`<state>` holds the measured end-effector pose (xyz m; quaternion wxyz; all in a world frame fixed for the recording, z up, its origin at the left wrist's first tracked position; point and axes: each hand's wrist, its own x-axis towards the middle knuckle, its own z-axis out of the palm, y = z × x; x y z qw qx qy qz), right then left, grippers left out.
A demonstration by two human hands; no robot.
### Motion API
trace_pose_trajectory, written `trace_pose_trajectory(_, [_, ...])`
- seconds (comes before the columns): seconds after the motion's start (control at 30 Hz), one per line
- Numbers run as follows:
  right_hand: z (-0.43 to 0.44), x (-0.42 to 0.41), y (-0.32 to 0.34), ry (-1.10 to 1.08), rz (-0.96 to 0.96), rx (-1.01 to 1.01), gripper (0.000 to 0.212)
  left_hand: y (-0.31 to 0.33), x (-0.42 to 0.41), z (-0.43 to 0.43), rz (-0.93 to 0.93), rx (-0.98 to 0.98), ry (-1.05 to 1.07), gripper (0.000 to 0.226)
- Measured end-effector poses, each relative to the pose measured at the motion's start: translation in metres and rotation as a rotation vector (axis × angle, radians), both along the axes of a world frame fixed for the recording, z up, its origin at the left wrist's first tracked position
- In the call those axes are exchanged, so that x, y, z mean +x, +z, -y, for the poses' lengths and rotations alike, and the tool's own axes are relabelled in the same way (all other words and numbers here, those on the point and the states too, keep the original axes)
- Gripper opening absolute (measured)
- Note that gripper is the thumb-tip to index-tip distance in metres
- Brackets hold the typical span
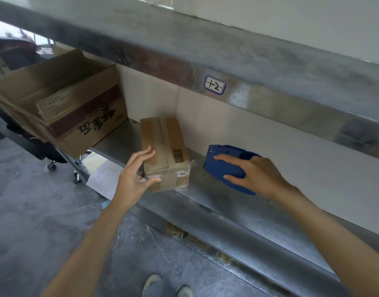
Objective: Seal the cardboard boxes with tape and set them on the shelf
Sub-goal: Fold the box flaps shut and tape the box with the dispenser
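Observation:
A small brown cardboard box (pixel 165 151) with a barcode label and tape along its top seam lies on the metal shelf (pixel 216 198), its near end at the shelf's front edge. My left hand (pixel 137 174) touches the box's left side and near corner, fingers on top and thumb against the front face, loosely spread. To the right, a blue tape dispenser (pixel 229 163) rests on the shelf. My right hand (pixel 255 170) lies over it, fingers wrapped across its body.
A large open cardboard box (pixel 77 116) with printed characters sits at the shelf's left end. A shelf beam above carries a label marked 12 (pixel 214 85). Papers (pixel 105 174) and chair castors are on the grey floor at left. My shoes show at the bottom.

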<state>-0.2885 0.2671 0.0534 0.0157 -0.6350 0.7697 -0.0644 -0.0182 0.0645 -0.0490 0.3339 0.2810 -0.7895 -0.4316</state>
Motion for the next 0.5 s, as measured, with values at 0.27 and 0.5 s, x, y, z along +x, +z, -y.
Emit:
trace_pose_trajectory(0.27, [0.031,0.033,-0.018,-0.051,-0.052,-0.022,0.055,-0.001,0.001,0.001,0.0,-0.001,0.001,0.074])
trace_pose_trajectory(0.5, [0.047,0.048,-0.035,0.079,-0.286,-0.175,0.067,0.003,-0.001,0.002,0.016,0.023,0.002,0.073])
